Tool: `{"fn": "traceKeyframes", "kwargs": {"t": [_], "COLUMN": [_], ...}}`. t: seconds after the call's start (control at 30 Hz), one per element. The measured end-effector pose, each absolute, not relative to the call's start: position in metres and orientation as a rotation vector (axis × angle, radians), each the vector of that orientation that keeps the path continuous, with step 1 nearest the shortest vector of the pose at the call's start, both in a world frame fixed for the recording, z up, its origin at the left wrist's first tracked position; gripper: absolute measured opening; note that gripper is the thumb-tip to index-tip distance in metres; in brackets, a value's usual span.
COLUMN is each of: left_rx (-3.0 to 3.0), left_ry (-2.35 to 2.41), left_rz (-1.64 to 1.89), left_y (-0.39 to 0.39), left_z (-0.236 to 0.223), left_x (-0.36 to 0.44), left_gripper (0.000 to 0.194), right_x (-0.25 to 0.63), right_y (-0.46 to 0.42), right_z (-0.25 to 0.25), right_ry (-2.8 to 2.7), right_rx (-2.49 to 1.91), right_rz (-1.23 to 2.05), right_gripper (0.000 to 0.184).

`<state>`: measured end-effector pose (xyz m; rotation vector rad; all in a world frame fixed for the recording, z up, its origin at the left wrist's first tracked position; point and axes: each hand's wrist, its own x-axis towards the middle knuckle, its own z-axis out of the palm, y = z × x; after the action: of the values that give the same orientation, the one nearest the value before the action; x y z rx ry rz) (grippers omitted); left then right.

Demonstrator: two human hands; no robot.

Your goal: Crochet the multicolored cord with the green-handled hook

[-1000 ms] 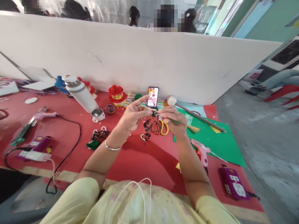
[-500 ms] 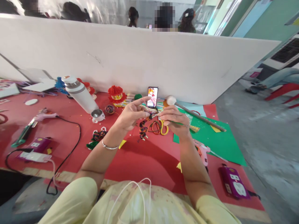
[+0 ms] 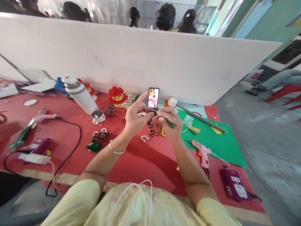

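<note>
My left hand pinches the top of a multicoloured crocheted strip between thumb and fingers, its index finger raised. The dark strip, with orange and purple in it, dangles below the fingertips. My right hand grips a green-handled crochet hook, and its fingertips meet the left ones at the work. The hook's tip is hidden between the fingers. Left of my hands lies a ball of multicoloured yarn, a strand running from it toward them. Yellow-handled scissors lie partly behind the right hand.
Behind my hands a phone leans upright against a white partition. Left stand a white flask and a metal cup. A pink glue gun lies right, near a purple power box. Several people sit beyond the partition.
My hands have come closer together: the left shifted right, its index finger pointing higher, and the right moved left. The dangling strip swung right, and a pale U-shaped piece now shows beside it.
</note>
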<state>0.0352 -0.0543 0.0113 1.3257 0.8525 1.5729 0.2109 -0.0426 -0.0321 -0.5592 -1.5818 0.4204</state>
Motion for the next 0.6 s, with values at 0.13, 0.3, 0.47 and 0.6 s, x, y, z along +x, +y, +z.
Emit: {"fn": "traceKeyframes", "kwargs": {"t": [0.13,0.3,0.47,0.6], "left_rx": [1.292,0.925,0.896,1.002], "left_ry": [0.901,0.688,0.669,0.692], "left_rz": [1.712,1.502,1.31,1.342], "left_y": [-0.06,-0.06,-0.052,-0.048], "left_z": [0.007,0.011,0.016,0.019], "left_x": [0.052,0.06,0.038,0.02], "left_gripper": [0.081,0.088,0.073,0.064], "right_x": [0.202,0.195,0.217,0.232], "right_y": [-0.05,-0.045,-0.029,-0.021], "right_z": [-0.033,-0.043,-0.037,-0.028], "right_ry": [-1.553,-1.401,-1.555,-1.674], "right_rx": [-0.6,-0.521,-0.465,-0.39], "right_rz": [0.092,0.074,0.358,0.332], "right_gripper": [0.026,0.024,0.02,0.02]}}
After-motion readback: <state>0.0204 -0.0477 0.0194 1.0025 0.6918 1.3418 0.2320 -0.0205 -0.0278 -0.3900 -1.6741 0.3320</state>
